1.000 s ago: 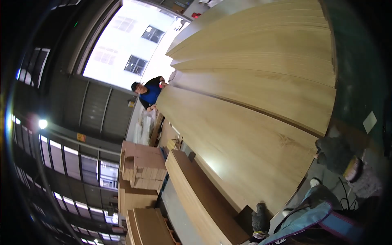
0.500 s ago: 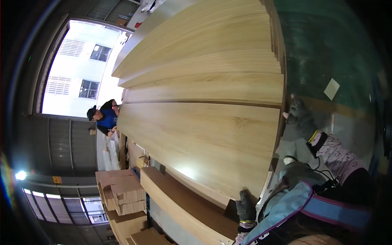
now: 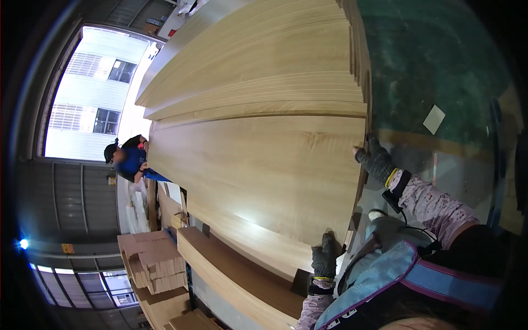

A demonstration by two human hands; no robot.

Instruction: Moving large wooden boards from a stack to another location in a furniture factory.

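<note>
A co-worker in a blue top [image 3: 131, 160] stands at the far end of a tall stack of pale wood-grain panels [image 3: 264, 71], beneath a bright open doorway [image 3: 91, 93], with stacks of brown boards [image 3: 151, 258] near the lower left. The top panel [image 3: 258, 170], a long light sheet, lies across the stack, its near edge facing the person wearing the camera. Compared with half a second ago, both gloved hands have moved up onto that near edge: the left hand [image 3: 324, 256] curls its fingers over the panel's near lower corner, and the right hand [image 3: 375, 157], in a grey knit glove, presses against the edge near the upper corner, fingers closed on the board. The view has also swung closer to the stack. Judged from this, the sheet is now gripped at both ends. A green floor [image 3: 440, 60] lies to the right.
</note>
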